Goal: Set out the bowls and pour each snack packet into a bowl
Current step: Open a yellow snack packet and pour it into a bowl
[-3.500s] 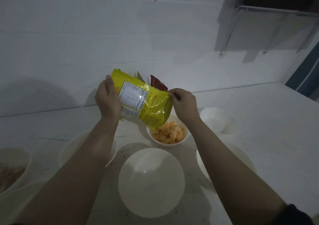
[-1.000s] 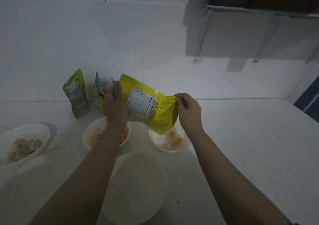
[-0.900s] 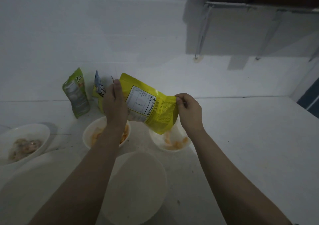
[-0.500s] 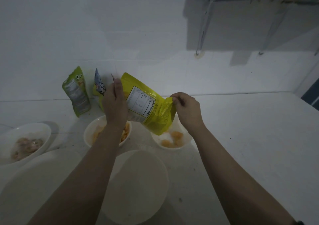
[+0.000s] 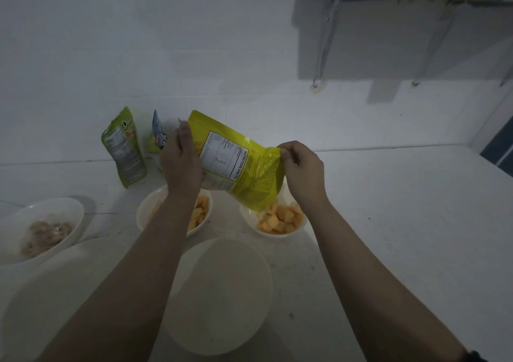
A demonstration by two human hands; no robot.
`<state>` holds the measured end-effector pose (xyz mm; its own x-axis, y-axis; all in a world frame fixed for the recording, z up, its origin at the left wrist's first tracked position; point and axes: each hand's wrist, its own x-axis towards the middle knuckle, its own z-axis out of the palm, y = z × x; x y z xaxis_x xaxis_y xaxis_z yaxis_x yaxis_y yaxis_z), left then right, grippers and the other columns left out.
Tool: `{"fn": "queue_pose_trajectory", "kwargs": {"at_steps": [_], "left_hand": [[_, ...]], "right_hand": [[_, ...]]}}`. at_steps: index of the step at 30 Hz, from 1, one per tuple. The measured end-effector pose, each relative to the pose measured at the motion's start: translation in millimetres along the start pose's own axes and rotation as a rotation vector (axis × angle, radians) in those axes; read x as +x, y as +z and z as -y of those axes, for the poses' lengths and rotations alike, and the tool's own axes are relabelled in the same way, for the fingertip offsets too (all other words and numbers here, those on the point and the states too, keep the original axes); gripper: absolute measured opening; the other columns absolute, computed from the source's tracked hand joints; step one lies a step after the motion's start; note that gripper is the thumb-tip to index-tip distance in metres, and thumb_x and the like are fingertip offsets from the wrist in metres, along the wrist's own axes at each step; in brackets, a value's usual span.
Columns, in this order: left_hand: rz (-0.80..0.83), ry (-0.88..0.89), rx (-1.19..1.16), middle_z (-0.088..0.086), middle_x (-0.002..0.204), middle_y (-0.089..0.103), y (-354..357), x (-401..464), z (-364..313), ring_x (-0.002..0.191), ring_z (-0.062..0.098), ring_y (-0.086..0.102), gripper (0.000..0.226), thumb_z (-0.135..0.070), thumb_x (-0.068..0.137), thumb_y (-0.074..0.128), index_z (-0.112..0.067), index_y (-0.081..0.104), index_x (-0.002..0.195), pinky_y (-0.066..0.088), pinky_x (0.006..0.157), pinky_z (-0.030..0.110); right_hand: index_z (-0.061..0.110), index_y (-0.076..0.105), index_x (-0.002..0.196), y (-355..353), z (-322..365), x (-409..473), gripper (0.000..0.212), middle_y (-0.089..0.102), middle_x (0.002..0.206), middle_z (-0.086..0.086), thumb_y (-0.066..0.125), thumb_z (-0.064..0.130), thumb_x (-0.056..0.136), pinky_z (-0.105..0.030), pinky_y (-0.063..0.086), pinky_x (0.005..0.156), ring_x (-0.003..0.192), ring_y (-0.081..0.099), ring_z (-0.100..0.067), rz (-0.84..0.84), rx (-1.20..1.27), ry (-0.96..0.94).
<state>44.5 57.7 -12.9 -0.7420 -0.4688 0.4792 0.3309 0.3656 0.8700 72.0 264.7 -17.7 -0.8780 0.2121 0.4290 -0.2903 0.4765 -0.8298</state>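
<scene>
I hold a yellow snack packet tilted mouth-down over a small white bowl that has orange chips in it. My left hand grips the packet's raised bottom end. My right hand pinches its upper corner near the mouth. A second small bowl with chips sits just left, partly hidden by my left forearm. An empty large white bowl lies nearest me, between my arms.
A green packet and a blue-and-yellow packet stand against the wall behind. A bowl with pale brownish snacks sits at far left, with another large white bowl in front of it. The white counter stretches right.
Since 3.5 s ago the packet has shifted from one chip bowl to the bowl on its right. Over the last second more chips have dropped in, and that bowl is fuller.
</scene>
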Motion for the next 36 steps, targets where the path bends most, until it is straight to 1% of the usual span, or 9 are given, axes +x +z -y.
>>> {"fn": "queue_pose_trajectory", "kwargs": {"at_steps": [9, 15, 20, 22, 25, 30, 32, 34, 36], "left_hand": [[0.019, 0.020, 0.002, -0.005, 0.060, 0.041, -0.3, 2.3, -1.5, 0.058, 0.020, 0.042, 0.045, -0.057, 0.097, 0.030, -0.027, 0.036, 0.064, 0.035, 0.056, 0.037], [0.025, 0.014, -0.041, -0.007, 0.060, 0.039, -2.9, 1.5, -1.3, 0.058, 0.018, 0.040, 0.044, -0.055, 0.099, 0.030, -0.030, 0.036, 0.063, 0.034, 0.057, 0.036], [0.032, 0.031, -0.033, -0.006, 0.058, 0.035, -2.2, 0.5, -5.5, 0.056, 0.019, 0.036, 0.044, -0.053, 0.100, 0.030, -0.029, 0.033, 0.063, 0.031, 0.056, 0.036], [0.025, 0.046, -0.007, -0.006, 0.058, 0.036, -0.7, -2.9, -8.1, 0.055, 0.016, 0.037, 0.044, -0.048, 0.102, 0.031, -0.027, 0.034, 0.063, 0.030, 0.056, 0.033], [0.014, 0.063, 0.018, -0.006, 0.059, 0.038, 0.8, -6.3, -11.0, 0.056, 0.015, 0.039, 0.044, -0.045, 0.103, 0.030, -0.025, 0.036, 0.064, 0.029, 0.056, 0.032], [0.037, 0.079, -0.033, -0.001, 0.061, 0.039, 0.0, -2.1, -7.3, 0.058, 0.019, 0.040, 0.044, -0.052, 0.100, 0.029, -0.024, 0.037, 0.067, 0.035, 0.055, 0.039], [0.029, 0.099, -0.031, -0.005, 0.061, 0.040, 0.4, -3.1, -10.3, 0.059, 0.018, 0.042, 0.043, -0.052, 0.100, 0.029, -0.028, 0.037, 0.066, 0.037, 0.057, 0.039], [0.028, 0.106, -0.035, -0.005, 0.062, 0.040, 0.9, -5.0, -10.6, 0.059, 0.017, 0.040, 0.042, -0.051, 0.100, 0.029, -0.028, 0.037, 0.066, 0.035, 0.056, 0.039], [0.028, 0.116, -0.018, -0.003, 0.061, 0.039, 1.0, -6.5, -10.1, 0.058, 0.015, 0.038, 0.041, -0.048, 0.102, 0.030, -0.027, 0.036, 0.066, 0.033, 0.055, 0.038]], "right_hand": [[0.018, 0.070, 0.091, -3.1, -2.0, -6.8, 0.017, 0.070, 0.083, 0.007, 0.054, 0.015, 0.096, -0.023, 0.047, 0.072, 0.082, 0.063, -0.011, -0.038, 0.052, 0.035], [0.018, 0.070, 0.090, -7.0, 3.2, -5.0, 0.018, 0.068, 0.082, 0.011, 0.053, 0.014, 0.097, -0.012, 0.042, 0.068, 0.079, 0.059, -0.003, -0.022, 0.019, -0.002], [0.017, 0.070, 0.093, -10.3, 1.8, 0.9, 0.017, 0.069, 0.084, 0.008, 0.053, 0.014, 0.096, -0.020, 0.047, 0.070, 0.080, 0.061, -0.008, 0.046, -0.010, 0.023], [0.017, 0.069, 0.093, -11.1, 2.9, 2.8, 0.017, 0.067, 0.083, 0.010, 0.052, 0.013, 0.096, -0.015, 0.043, 0.067, 0.077, 0.058, -0.003, 0.042, -0.025, 0.038], [0.017, 0.068, 0.093, -11.2, 4.6, 3.3, 0.017, 0.065, 0.082, 0.011, 0.052, 0.013, 0.097, -0.009, 0.040, 0.064, 0.077, 0.057, -0.006, 0.020, -0.037, 0.040], [0.017, 0.069, 0.091, -17.5, 5.2, 4.9, 0.016, 0.067, 0.081, 0.006, 0.053, 0.014, 0.095, -0.034, 0.053, 0.076, 0.083, 0.063, -0.019, -0.005, -0.016, 0.091], [0.016, 0.068, 0.091, -19.0, 5.7, 2.3, 0.016, 0.066, 0.080, 0.006, 0.053, 0.013, 0.096, -0.028, 0.049, 0.073, 0.080, 0.060, -0.017, -0.020, -0.022, 0.087], [0.014, 0.067, 0.093, -19.4, 6.0, -2.6, 0.016, 0.066, 0.083, 0.004, 0.052, 0.011, 0.097, -0.015, 0.042, 0.067, 0.080, 0.057, -0.014, 0.008, -0.068, 0.067], [0.013, 0.068, 0.096, -18.6, 5.1, -5.5, 0.016, 0.067, 0.089, 0.004, 0.052, 0.011, 0.096, -0.013, 0.041, 0.071, 0.083, 0.055, -0.012, 0.047, -0.143, 0.022]]}}
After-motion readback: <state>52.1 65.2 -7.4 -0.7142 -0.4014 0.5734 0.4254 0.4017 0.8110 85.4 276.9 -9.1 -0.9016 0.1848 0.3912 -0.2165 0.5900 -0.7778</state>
